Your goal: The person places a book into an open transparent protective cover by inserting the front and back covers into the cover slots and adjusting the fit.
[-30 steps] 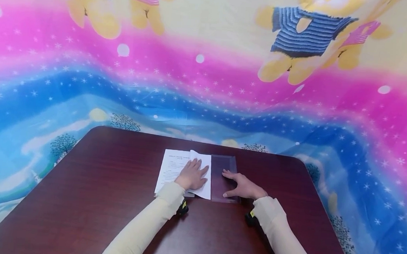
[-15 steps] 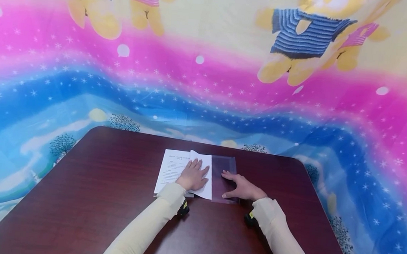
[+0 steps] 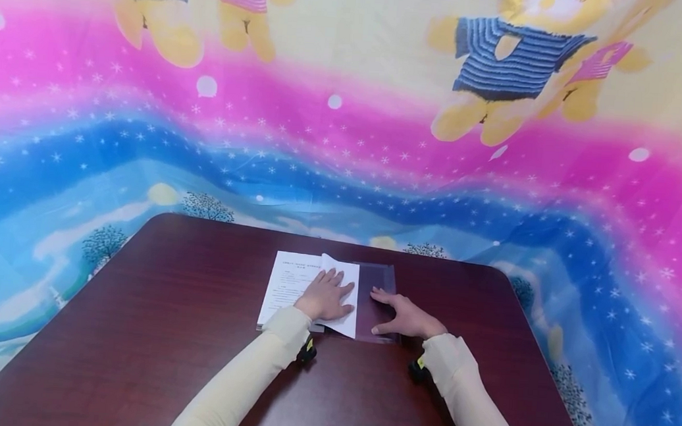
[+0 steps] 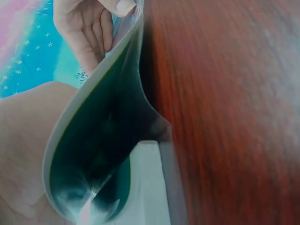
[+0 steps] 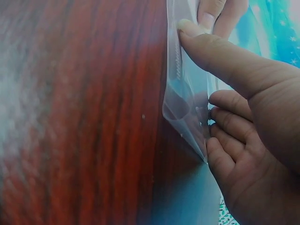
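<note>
A book with a printed page [image 3: 291, 285] lies on the table, its white cover [image 3: 348, 322] bent to the right. My left hand [image 3: 326, 296] rests on that cover, fingers spread. Seen from the left wrist, the cover curls in a loop with a dark green inner side [image 4: 89, 126], beside the thick page block [image 4: 149, 183]. A clear plastic book cover [image 3: 372, 274] extends right from under it. My right hand [image 3: 406, 315] touches this plastic with thumb and fingers apart. In the right wrist view, the thumb lies at the edge of the plastic [image 5: 180, 101], which bulges near the tabletop.
The dark red-brown wooden table [image 3: 148, 331] has rounded far corners. Behind it hangs a colourful cloth [image 3: 345, 154] with bears and snowflakes. A small black wrist device [image 3: 306, 350] sits under the left cuff, another [image 3: 419, 369] under the right.
The bent white cover has slid slightly right over the plastic, along with my left hand. My right hand stays almost still.
</note>
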`<state>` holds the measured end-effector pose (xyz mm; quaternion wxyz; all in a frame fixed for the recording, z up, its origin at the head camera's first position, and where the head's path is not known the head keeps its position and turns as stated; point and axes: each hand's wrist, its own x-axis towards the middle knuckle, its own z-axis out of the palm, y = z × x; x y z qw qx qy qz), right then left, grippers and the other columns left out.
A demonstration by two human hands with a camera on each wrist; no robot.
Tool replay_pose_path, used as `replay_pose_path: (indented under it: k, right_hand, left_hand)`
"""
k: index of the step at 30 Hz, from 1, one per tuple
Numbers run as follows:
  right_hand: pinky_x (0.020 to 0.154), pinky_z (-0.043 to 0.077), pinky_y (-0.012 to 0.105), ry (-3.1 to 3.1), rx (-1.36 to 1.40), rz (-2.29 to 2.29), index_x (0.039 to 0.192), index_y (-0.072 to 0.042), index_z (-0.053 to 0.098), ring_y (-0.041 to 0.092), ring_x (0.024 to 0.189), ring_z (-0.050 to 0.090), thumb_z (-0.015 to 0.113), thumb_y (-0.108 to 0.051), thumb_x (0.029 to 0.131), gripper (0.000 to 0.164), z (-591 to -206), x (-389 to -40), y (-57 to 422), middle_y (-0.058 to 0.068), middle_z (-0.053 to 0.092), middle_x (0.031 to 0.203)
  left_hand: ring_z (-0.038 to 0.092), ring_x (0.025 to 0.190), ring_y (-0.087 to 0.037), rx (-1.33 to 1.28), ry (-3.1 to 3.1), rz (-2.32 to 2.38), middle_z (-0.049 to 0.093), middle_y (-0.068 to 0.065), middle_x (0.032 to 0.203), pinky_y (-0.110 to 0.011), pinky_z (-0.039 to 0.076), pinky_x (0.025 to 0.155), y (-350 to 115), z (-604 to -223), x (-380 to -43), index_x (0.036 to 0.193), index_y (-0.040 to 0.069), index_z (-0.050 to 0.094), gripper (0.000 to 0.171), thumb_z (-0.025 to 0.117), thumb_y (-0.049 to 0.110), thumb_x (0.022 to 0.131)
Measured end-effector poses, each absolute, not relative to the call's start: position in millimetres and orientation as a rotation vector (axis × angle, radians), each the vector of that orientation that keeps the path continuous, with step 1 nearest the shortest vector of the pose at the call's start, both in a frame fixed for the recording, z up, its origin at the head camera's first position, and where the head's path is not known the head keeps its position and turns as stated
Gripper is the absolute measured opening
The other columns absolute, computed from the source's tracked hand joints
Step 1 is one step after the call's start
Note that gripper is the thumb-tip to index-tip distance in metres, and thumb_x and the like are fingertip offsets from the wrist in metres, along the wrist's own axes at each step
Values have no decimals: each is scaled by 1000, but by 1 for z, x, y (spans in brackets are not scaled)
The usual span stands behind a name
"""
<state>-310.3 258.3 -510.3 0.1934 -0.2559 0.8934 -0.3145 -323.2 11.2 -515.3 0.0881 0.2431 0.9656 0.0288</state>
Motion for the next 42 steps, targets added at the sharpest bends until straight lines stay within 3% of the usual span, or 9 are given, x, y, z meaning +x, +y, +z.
replay_pose_path:
  k: [9,18,28,31,35,38,42]
  right_hand:
    - [120,28,61,2519,-714,-870,158,-10,37,38,156,16,84,-31,86,89,-514,-311,259,13,24,168]
    - [119,28,61,2518,-735,-891,157,-7,38,39,155,17,83,-31,86,87,-513,-311,259,14,26,167]
    - [120,28,60,2521,-740,-872,158,-8,37,37,155,17,84,-32,86,89,-516,-311,256,15,24,168]
    - [119,29,60,2516,-743,-884,157,-7,38,38,155,18,84,-31,85,89,-515,-311,255,15,25,167]
    - [119,29,60,2520,-739,-889,157,-7,39,39,155,19,85,-31,85,89,-514,-311,255,16,26,167]
    - [119,29,61,2527,-721,-897,156,-7,40,38,154,20,85,-30,84,89,-513,-310,256,16,27,167]
    - [119,28,62,2523,-722,-910,157,-7,39,39,155,19,86,-31,84,90,-513,-309,256,16,26,167]
  left_hand:
    - [20,156,-31,791,2828,162,28,-12,167,-45,15,127,5,-505,-322,159,13,37,83,57,61,94]
    - [15,157,-34,832,2813,316,24,-18,167,-45,9,128,10,-516,-327,157,0,35,84,60,51,96]
    - [22,155,-34,807,2840,331,28,-22,164,-46,14,127,20,-514,-325,152,-8,38,88,64,52,94]
    - [26,153,-36,850,2834,370,32,-24,162,-48,17,127,21,-515,-328,149,-10,41,79,62,45,96]
    - [28,151,-40,935,2776,550,37,-26,159,-52,18,126,16,-514,-332,146,-13,45,59,52,21,98]
    - [27,152,-41,974,2717,725,37,-27,158,-50,19,126,8,-513,-334,146,-13,45,53,47,7,96]
    - [18,154,-42,979,2747,806,29,-27,162,-49,16,127,-3,-513,-335,150,-11,40,56,52,7,98]
